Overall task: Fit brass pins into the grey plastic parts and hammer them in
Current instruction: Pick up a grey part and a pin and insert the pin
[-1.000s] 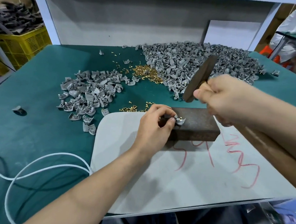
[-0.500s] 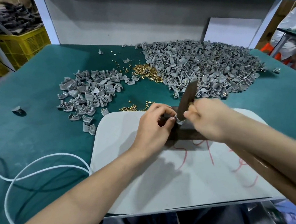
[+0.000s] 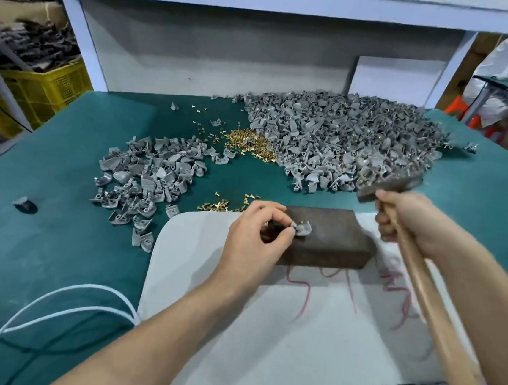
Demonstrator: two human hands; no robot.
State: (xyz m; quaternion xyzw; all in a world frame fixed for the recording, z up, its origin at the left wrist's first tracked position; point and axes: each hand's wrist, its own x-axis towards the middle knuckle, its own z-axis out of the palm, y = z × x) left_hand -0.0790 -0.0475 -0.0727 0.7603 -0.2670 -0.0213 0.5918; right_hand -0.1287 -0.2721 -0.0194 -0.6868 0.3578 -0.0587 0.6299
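hammer (image 3: 389, 186): I see its head lifted off the grey part (image 3: 302, 227) | right hand (image 3: 408, 219): swung up and rightward | block (image 3: 334, 246): top uncovered again

Both hands are bare. The left hand (image 3: 251, 238) shows sharply, its fingers (image 3: 263, 207) slim and clearly outlined, while the right hand (image 3: 408, 219) is smeared by blur, so its fingers barely separate. Back from the fingers, past each wrist, the left forearm (image 3: 152, 331) and the right forearm (image 3: 485, 292) run uncovered to the lower edge of the view, both slender and smooth.
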